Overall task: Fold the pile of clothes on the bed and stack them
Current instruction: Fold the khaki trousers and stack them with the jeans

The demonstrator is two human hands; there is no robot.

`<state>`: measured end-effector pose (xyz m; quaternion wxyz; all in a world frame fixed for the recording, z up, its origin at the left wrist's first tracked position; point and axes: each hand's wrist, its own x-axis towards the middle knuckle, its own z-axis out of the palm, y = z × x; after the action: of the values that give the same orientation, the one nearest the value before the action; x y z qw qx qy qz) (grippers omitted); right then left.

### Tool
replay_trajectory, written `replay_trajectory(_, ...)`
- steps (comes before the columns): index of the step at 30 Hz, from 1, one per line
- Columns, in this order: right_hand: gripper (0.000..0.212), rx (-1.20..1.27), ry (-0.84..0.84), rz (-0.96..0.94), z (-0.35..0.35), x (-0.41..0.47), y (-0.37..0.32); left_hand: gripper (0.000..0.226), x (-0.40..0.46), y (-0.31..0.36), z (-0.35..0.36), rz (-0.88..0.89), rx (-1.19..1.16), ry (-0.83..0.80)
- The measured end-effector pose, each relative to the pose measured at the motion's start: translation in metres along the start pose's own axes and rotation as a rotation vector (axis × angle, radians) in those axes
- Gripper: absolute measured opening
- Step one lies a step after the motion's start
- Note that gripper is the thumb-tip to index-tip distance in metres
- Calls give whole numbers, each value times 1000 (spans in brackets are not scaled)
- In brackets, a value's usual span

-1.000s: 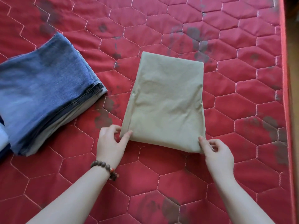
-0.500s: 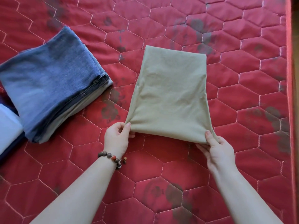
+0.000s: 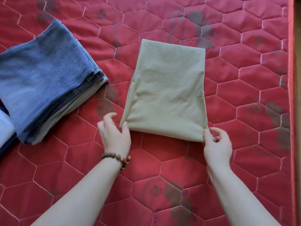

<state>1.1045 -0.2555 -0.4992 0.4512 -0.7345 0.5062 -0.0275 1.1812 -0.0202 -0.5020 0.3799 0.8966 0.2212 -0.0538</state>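
A folded khaki garment (image 3: 166, 93) lies flat on the red quilted bed (image 3: 162, 160) in the middle of the view. My left hand (image 3: 114, 136), with a bead bracelet on its wrist, is at the garment's near left corner; the thumb touches the edge and the fingers are spread and blurred. At the near right corner is my right hand (image 3: 217, 147), its thumb against the cloth and its fingers loosely curled beside it. Neither hand grips the cloth. A stack of folded blue jeans (image 3: 47, 79) lies to the left.
A white folded piece (image 3: 5, 129) over something dark blue shows at the left edge, beside the jeans stack. The bed's right edge (image 3: 291, 111) runs down the right side of the view. Dark stains mark the quilt.
The near edge of the khaki garment, held up by both hands half a second ago, now lies on the bed. Both hands have loosened and drawn slightly back from the corners.
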Motion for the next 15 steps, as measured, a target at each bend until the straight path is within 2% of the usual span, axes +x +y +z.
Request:
replay_trajectory(2, 25, -267, 182, -350, -3, 1, -7, 33, -1, 8, -2, 377, 185, 122)
replay_trajectory(3, 29, -330, 190, -564, 2, -1, -13, 31, -2, 12, 3, 571, 233, 94)
replay_trajectory(4, 33, -385, 120, -741, 12, -4, -19, 30, -4, 17, 11, 749, 259, 6)
replay_trajectory(6, 42, -496, -113, -954, 44, -4, -22, 31, -4, 27, 36, 999, 344, -207)
replay_trajectory(8, 51, -673, -242, -1033, 74, 4, -27, 43, 9, 33, 61, 1075, 501, -296)
replay_trajectory(11, 64, -948, -349, -1094, 88, 40, -35, 50, 44, 30, 76, 1057, 702, -296)
replay_trajectory(13, 68, -1054, -363, -1151, 81, 68, -38, 53, 53, 25, 77, 1047, 740, -256)
replay_trajectory(15, 64, -1115, -301, -1098, 72, 89, -46, 60, 51, 26, 78, 991, 753, -214)
